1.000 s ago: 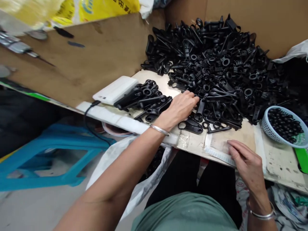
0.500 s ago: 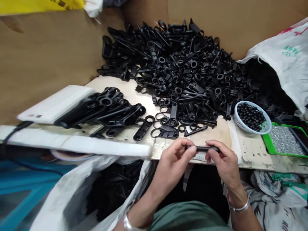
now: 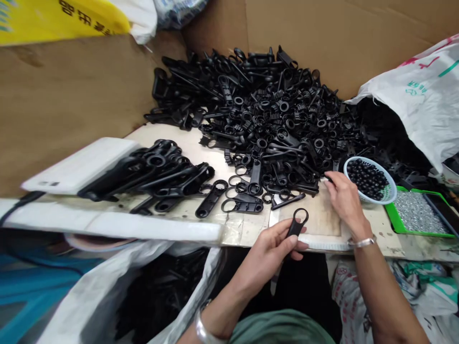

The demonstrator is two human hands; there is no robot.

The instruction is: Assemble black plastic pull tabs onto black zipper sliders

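My left hand (image 3: 269,248) grips a black plastic part with a ring at one end (image 3: 297,223) above the table's front edge. The ring points up and away; fingers and thumb cover the other end. My right hand (image 3: 344,201) reaches to the near right edge of the pile of black plastic parts (image 3: 272,119), beside the basket. Its fingers are pinched together at a small dark piece (image 3: 328,179), too little of which shows to name. Similar flat ring-ended parts (image 3: 212,198) lie on the table left of my hands.
A pale blue basket (image 3: 391,193) of small black balls stands at the right. Beyond it is a green tray (image 3: 392,210) of small silvery pieces. Several long black parts (image 3: 168,177) lean on a white box (image 3: 82,165). An open white sack (image 3: 89,291) hangs below the front edge.
My right hand has let go of the black part and moved away to the pile's edge. The part, still in my left hand, has turned so its ring shows. The view has tilted slightly upward.
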